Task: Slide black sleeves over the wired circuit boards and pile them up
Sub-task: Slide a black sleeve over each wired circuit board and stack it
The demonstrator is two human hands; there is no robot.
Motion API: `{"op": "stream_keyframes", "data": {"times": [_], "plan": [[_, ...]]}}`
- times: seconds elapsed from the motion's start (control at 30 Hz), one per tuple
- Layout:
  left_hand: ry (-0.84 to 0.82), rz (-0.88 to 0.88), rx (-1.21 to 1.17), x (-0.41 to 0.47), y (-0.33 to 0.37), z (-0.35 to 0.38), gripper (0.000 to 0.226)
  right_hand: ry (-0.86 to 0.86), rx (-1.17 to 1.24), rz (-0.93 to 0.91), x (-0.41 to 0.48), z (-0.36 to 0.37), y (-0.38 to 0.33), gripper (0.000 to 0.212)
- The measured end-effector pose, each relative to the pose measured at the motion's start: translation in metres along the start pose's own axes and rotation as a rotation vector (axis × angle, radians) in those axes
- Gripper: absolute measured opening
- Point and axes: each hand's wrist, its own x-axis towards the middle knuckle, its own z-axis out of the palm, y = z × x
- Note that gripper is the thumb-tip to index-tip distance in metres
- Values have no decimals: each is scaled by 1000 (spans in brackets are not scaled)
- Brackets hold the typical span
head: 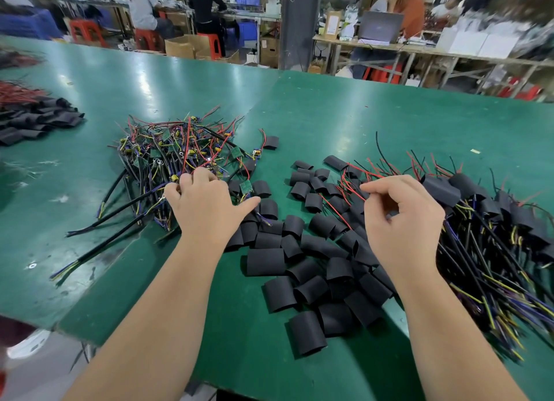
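Note:
A tangled pile of wired circuit boards [180, 155] with green boards and red, black, yellow and purple wires lies left of centre on the green table [329, 116]. My left hand [204, 208] rests at its near edge, fingers curled down into the wires and thumb stretched right over the sleeves. Several loose black sleeves [299, 268] are scattered between my hands. On the right lies a heap of sleeved boards [494, 220] with wires trailing toward me. My right hand [401, 220] hovers beside that heap with fingers loosely curled and holds nothing that I can see.
Another heap of black sleeves with red wires [36, 119] sits at the far left. The table's near-left edge [45, 319] drops to the floor. People sit on red stools at benches [419, 50] beyond the table.

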Motion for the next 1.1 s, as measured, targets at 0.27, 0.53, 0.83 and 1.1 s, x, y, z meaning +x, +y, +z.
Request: {"op": "stream_keyframes", "data": {"times": [0.27, 0.53, 0.83, 1.1], "plan": [[54, 47, -39, 2, 6, 4, 24, -5, 14, 5, 0, 0, -1, 20], [530, 212, -706, -4, 1, -18, 13, -280, 255, 335, -4, 1, -12, 27], [84, 515, -774, -22, 20, -21, 19, -653, 1127, 913, -18, 27, -30, 45], [65, 580, -738, -23, 26, -21, 35, -320, 1062, 807, -13, 35, -21, 15]]}}
